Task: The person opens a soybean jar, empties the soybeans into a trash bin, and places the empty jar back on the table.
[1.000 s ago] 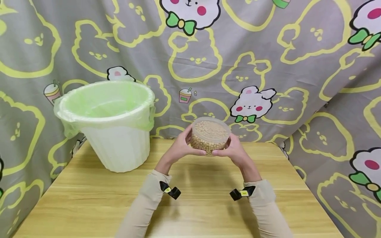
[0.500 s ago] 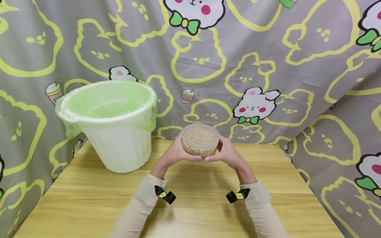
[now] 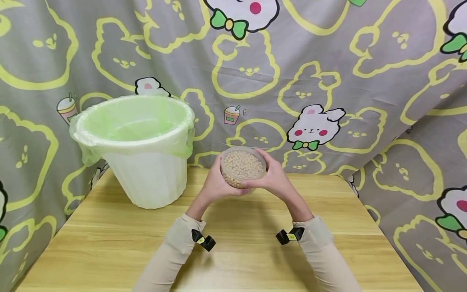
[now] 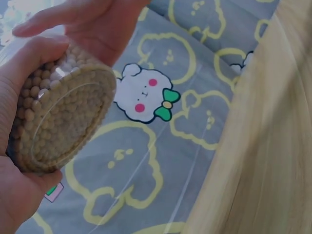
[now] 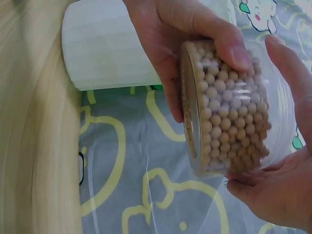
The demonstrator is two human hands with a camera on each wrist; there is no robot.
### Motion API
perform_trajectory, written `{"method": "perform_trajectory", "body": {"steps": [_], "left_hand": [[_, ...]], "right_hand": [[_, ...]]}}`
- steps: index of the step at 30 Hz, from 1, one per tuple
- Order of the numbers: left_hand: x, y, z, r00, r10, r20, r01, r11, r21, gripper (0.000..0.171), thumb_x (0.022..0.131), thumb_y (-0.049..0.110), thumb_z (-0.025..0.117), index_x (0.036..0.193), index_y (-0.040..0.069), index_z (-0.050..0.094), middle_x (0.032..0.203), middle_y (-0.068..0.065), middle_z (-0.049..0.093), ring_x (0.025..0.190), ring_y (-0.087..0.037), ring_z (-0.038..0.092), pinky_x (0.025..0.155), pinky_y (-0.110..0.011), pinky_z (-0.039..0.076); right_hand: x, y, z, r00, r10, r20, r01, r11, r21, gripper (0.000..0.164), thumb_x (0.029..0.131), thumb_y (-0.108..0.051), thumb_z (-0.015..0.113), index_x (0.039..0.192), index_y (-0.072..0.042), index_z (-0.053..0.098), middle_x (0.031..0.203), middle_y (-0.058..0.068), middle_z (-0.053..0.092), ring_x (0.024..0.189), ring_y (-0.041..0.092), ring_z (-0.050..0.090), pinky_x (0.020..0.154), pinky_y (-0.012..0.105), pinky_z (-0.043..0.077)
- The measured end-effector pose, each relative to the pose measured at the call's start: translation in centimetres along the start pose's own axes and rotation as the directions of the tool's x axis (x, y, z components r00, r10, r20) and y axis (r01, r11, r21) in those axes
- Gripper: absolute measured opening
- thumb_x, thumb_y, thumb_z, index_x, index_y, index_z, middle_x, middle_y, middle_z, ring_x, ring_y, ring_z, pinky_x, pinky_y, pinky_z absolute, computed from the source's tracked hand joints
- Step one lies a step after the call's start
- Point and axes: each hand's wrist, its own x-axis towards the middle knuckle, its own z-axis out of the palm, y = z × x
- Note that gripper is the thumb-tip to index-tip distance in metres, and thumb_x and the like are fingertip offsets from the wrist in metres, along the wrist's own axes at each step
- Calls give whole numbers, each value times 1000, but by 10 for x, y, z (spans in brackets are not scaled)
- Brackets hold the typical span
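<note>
A round clear plastic tub [image 3: 242,164] full of small round beige balls is held up above the wooden table. My left hand [image 3: 218,181] grips its left side and underside, with the thumb [image 5: 239,58] on the wall. On the other side my right hand [image 3: 274,177] holds it, fingers over the far right rim and thumb across the front edge. The tub's top tilts toward the head camera. Seen in the left wrist view, the tub's flat bottom [image 4: 73,119] shows the balls through the plastic, and my right hand [image 4: 107,34] reaches over from behind.
A white bin [image 3: 149,178] with a light green bag liner [image 3: 171,115] folded over its rim stands on the table's [image 3: 233,259] back left. A grey curtain [image 3: 251,52] with cartoon figures hangs behind and along both sides.
The tub has come left with both hands, first dropping a little and then rising slightly. My right hand has shifted its grip up onto the rim, and the tub's top has tipped further toward the head camera.
</note>
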Motion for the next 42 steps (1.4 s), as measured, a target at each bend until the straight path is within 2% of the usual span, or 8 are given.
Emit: {"method": "perform_trajectory", "body": {"steps": [5, 11, 17, 22, 28, 32, 35, 42], "left_hand": [[-1, 3, 2, 1000, -4, -18, 4, 999, 37, 126, 51, 19, 102, 154, 16, 30, 144, -7, 50, 130, -25, 52, 111, -48, 45], [-2, 5, 1, 1000, -17, -15, 17, 998, 53, 126, 51, 21, 102, 154, 17, 30, 143, -7, 51, 130, -25, 53, 111, -47, 46], [-2, 3, -4, 996, 26, 87, -25, 999, -22, 121, 55, 14, 100, 155, 19, 32, 143, -6, 51, 129, -25, 52, 109, -48, 47], [-1, 2, -10, 987, 44, 155, -34, 997, -65, 117, 56, 10, 98, 154, 20, 35, 142, -5, 51, 128, -26, 52, 109, -50, 46], [-3, 5, -7, 999, -33, 42, 33, 999, 9, 125, 54, 19, 101, 157, 20, 31, 145, -5, 49, 130, -26, 52, 109, -49, 46], [-2, 2, -2, 999, -28, -33, 30, 998, 61, 125, 51, 25, 103, 155, 20, 32, 144, -5, 51, 129, -25, 53, 108, -48, 47], [-1, 0, -2, 1000, -12, -29, 14, 998, 63, 124, 52, 25, 102, 155, 19, 32, 144, -6, 50, 129, -25, 53, 108, -48, 48], [-1, -1, -11, 996, -15, 92, 19, 999, -35, 123, 54, 13, 100, 156, 19, 32, 145, -7, 50, 131, -28, 51, 110, -51, 45]], "right_hand": [[1, -9, 5, 999, 33, -26, -35, 998, -62, 112, 64, -29, 97, 157, -14, 35, 148, 9, 52, 125, 30, 58, 106, 50, 50], [1, -13, 7, 999, 5, -33, -8, 998, -69, 110, 64, -29, 96, 155, -12, 38, 146, 9, 55, 123, 30, 59, 104, 49, 52], [0, -10, -4, 995, -96, 42, 98, 993, -61, 101, 65, -21, 95, 152, -10, 43, 144, 9, 58, 124, 28, 58, 106, 48, 50], [-1, -8, -15, 981, -124, 149, 133, 990, -48, 102, 69, -16, 93, 156, -10, 39, 154, 11, 49, 134, 30, 51, 111, 52, 44], [-2, -13, -9, 996, -1, 91, 12, 992, -125, 110, 71, -33, 92, 161, -15, 30, 164, 10, 32, 143, 32, 41, 114, 56, 41], [-1, -20, 3, 998, 55, 5, -54, 982, -183, 114, 69, -45, 92, 161, -15, 30, 162, 10, 33, 138, 33, 45, 111, 56, 44], [1, -22, 5, 999, 38, -7, -39, 981, -188, 114, 69, -46, 92, 159, -14, 32, 160, 10, 36, 137, 33, 46, 111, 56, 44], [5, -10, -11, 984, -79, 156, 99, 988, -121, 104, 72, -27, 92, 158, -12, 36, 163, 10, 35, 144, 32, 40, 116, 58, 39]]}}
